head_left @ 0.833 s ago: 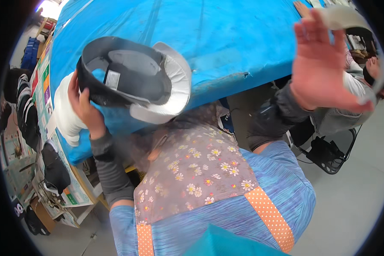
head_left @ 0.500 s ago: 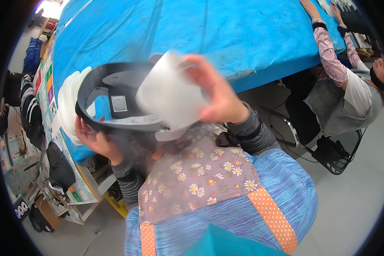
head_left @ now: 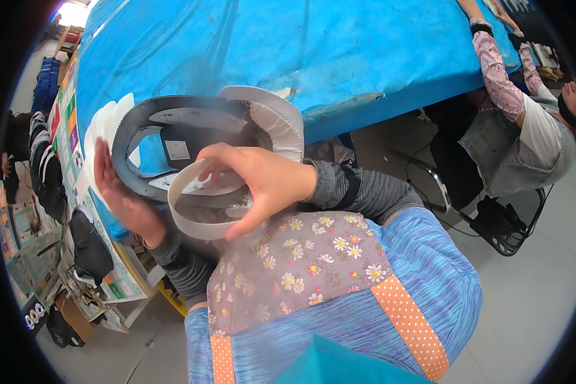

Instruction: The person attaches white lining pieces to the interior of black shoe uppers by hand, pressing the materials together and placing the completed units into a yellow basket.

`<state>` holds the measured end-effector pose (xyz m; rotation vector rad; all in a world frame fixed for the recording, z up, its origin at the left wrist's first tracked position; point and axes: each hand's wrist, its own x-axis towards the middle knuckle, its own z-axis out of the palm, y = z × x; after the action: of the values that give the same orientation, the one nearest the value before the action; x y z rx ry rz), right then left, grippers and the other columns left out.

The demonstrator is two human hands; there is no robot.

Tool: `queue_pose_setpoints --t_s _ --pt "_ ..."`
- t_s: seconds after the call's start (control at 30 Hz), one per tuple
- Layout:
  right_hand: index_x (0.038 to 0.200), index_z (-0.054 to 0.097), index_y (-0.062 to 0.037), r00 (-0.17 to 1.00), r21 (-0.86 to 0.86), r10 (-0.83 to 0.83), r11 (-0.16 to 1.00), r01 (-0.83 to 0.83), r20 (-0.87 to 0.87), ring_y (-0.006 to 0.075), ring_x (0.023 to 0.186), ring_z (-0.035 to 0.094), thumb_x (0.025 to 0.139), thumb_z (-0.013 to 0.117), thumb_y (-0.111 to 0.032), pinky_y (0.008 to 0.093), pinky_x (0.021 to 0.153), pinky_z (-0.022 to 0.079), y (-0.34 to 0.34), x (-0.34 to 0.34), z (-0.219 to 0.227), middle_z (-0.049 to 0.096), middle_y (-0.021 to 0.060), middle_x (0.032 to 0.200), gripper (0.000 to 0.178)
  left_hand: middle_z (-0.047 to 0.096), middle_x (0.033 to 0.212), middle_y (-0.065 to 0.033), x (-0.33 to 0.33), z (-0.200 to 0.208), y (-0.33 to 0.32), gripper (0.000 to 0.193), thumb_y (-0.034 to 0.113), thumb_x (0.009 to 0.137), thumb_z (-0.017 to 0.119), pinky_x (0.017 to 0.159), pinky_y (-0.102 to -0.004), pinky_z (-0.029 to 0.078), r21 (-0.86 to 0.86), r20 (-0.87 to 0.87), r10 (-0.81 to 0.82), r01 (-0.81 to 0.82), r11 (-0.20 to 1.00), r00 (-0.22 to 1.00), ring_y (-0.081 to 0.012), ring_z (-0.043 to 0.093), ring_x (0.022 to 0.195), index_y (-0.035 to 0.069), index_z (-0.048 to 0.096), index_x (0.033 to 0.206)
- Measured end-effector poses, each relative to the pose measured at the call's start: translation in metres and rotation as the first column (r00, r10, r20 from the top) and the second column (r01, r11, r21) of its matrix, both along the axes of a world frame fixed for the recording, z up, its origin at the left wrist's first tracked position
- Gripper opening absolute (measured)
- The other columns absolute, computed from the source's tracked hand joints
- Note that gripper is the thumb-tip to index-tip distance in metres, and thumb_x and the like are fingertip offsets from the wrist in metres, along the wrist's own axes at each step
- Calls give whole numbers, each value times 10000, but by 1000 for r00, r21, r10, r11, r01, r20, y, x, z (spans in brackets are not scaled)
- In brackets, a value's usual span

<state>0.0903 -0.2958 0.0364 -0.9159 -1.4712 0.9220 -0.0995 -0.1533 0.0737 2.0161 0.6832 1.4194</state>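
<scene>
What looks like a black cap rests with its hollow up at the table's near edge, a pale label and white liner pieces showing inside. A half-round gap in its wall shows blue. At its right end stands a pale curved flap with a gathered lining. My right hand is closed on a thin white band curved into a loop, held above the cap's near side. Fingers stretched, my left hand is open against or beside the cap's left wall; contact is unclear.
Stacked white curved pieces lie left of the cap. Blue sheeting covers the table. Dark caps hang at the left by a shelf. A seated co-worker reaches onto the table at the right, near a black chair.
My right hand has brought the white band down and left, turning it so its loop shows and uncovering the flap. My left hand has let go of the rim and straightened its fingers.
</scene>
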Motion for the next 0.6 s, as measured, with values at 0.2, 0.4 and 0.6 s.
queue_pose_setpoints --t_s 0.2,0.4,0.6 --pt "1262 498 -9 927 316 -270 931 182 260 354 988 629 608 865 -605 439 865 483 -10 12 33 620 169 1113 958 532 1424 -173 -4 9 -9 550 308 990 468 1160 -384 302 -353 -21 -53 43 935 998 -268 472 1335 -64 503 1394" --pt "1223 533 -20 812 469 -537 792 392 229 343 887 636 544 906 -571 422 774 502 -8 33 61 641 144 1029 951 539 1412 -192 -4 7 -12 556 269 932 430 1162 -397 294 -228 -105 -65 39 973 992 -304 468 1343 -76 539 1354" --pt "977 526 0 769 421 -556 808 412 316 326 765 625 613 841 -617 398 714 498 35 5 42 600 142 806 782 512 1449 -193 -1 9 -15 607 304 937 347 1133 -400 359 -279 -108 -57 25 960 993 -296 492 1335 -71 513 1385"
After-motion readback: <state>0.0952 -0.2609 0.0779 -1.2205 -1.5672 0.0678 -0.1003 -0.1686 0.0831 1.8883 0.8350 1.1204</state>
